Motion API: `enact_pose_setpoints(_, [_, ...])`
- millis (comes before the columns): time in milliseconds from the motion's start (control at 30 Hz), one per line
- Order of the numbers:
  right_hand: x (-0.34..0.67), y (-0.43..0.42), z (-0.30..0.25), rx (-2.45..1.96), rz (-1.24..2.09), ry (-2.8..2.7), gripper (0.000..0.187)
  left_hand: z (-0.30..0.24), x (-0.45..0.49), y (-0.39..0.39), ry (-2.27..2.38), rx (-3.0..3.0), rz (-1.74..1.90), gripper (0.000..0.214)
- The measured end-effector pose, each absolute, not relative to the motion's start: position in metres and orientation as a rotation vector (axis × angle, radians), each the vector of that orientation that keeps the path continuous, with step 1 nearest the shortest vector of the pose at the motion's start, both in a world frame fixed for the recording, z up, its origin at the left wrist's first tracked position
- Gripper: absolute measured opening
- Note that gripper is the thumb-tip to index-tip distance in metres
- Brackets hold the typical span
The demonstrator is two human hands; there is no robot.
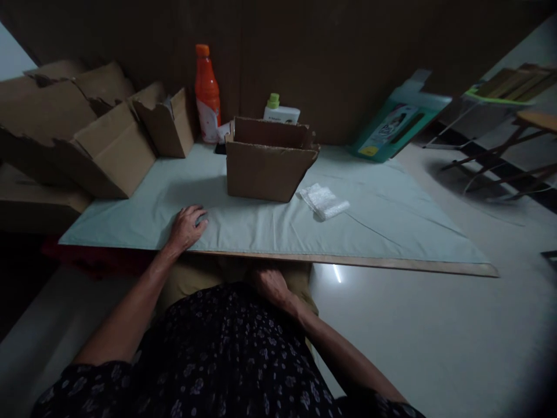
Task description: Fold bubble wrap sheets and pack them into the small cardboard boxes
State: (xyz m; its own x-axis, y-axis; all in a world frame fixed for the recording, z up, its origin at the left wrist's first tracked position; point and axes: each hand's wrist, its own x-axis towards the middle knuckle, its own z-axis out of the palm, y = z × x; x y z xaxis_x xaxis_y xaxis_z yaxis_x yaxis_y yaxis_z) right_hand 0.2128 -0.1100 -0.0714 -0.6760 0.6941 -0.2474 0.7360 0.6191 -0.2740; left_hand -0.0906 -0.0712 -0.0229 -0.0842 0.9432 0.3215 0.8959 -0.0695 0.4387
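Resting on cloth (pixel 248 232), left hand (pixel 185 228) curled round grey object (pixel 201 219), right hand (pixel 270 283) lower, grip unclear

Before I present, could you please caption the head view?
Left hand on pale cloth, right hand at lap, open cardboard box beyond.

A single head-worn camera is looking forward and down from above the wearer's dark floral shirt (pixel 226 354), showing the left hand (pixel 186 227) and right hand (pixel 270 283) close by, with the tabletop (pixel 461 269) spreading beyond.

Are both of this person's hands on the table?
No, the left hand is there, but the right hand is below the table's front edge.
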Motion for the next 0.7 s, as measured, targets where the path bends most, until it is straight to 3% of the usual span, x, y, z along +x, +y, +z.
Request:
enact_pose_setpoints(200, [0.235, -0.131, -0.036, 0.972, -0.749, 2.849, 0.024, -0.021, -0.086, -0.074, 2.072, 2.024, 0.926, 0.041])
enact_pose_setpoints(333, [0.271, -0.125, 0.008, 0.918, -1.243, 2.880, 0.020, -0.010, -0.077, -0.063, 2.096, 1.957, 1.000, 0.047])
enact_pose_setpoints(433, [0.299, -0.088, 0.038, 1.223, -1.559, 2.923, 0.021, 0.005, -0.062, -0.038, 2.034, 1.781, 1.140, 0.059])
enact_pose_setpoints(600, [0.313, 0.020, 0.044, 2.054, -1.355, 3.038, 0.040, 0.018, -0.030, 0.018, 1.723, 1.572, 1.308, 0.083])
enact_pose_setpoints(700, [0.301, 0.068, 0.032, 1.965, -1.373, 3.154, 0.061, 0.015, -0.015, 0.031, 1.592, 1.533, 1.288, 0.080])
